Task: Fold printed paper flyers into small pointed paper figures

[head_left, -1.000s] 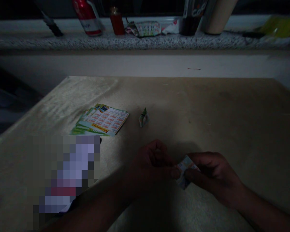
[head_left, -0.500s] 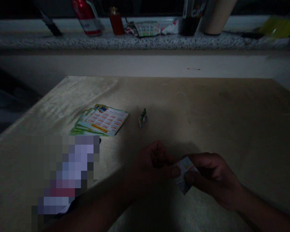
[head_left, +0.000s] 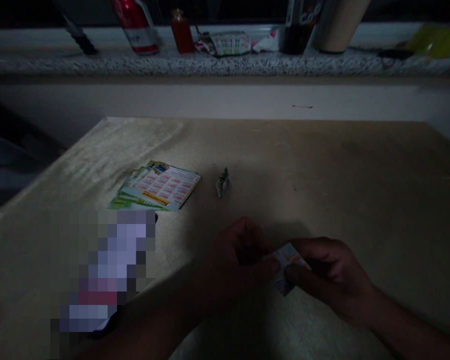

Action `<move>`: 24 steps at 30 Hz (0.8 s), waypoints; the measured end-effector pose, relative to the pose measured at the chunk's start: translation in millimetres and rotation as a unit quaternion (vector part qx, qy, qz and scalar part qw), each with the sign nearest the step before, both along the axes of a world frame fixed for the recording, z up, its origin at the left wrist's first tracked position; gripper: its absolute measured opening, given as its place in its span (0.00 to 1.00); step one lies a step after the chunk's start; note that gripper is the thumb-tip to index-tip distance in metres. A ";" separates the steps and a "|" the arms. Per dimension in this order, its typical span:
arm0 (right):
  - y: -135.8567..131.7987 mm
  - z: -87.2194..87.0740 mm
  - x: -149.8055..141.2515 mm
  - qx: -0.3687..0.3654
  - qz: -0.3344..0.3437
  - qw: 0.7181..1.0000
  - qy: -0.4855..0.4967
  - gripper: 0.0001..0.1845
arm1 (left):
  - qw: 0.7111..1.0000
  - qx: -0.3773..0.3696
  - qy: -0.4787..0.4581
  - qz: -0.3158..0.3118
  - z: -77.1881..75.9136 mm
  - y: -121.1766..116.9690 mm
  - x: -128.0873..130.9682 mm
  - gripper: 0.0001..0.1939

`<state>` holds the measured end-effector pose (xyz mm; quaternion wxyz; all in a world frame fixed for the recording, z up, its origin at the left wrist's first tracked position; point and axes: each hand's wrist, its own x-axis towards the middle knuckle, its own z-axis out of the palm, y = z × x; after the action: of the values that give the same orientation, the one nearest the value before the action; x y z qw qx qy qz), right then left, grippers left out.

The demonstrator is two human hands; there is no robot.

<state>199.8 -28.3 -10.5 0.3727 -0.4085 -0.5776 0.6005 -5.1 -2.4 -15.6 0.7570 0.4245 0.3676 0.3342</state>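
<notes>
A small folded piece of printed paper (head_left: 285,287) is pinched between both hands above the near part of the table. My left hand (head_left: 238,255) grips its left side, with the thumb on top and the other fingers curled. On its right side, my right hand (head_left: 333,280) presses the thumb on the face, fingers underneath. Farther off stands a small folded paper piece (head_left: 224,183), green and white. To its left lies a fanned stack of printed cards (head_left: 168,185), green-edged with red-and-white panels.
A blurred-out oblong item (head_left: 112,265) lies on the table (head_left: 360,165) beside my left forearm. Along the speckled stone sill (head_left: 172,67) stand a red bottle (head_left: 137,27), a small red-brown bottle (head_left: 182,35), crumpled printed paper (head_left: 230,44), a dark bottle (head_left: 298,32) and a beige cylinder (head_left: 339,27).
Both hands keep hold of the small paper. My left thumb has slid slightly rightward over it, and the paper's lower corner sits a little higher. The things on the table stay put.
</notes>
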 end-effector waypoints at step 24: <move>1.0 -1.1 2.4 0.005 -0.032 0.999 -0.021 0.10 | 0.998 -0.036 -0.046 0.035 2.0 4.7 2.0 0.24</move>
<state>202.2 -27.3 -11.6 0.3813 -0.4377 -0.5747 0.5769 -3.1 2.3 -13.6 0.7758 0.3680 0.3589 0.3659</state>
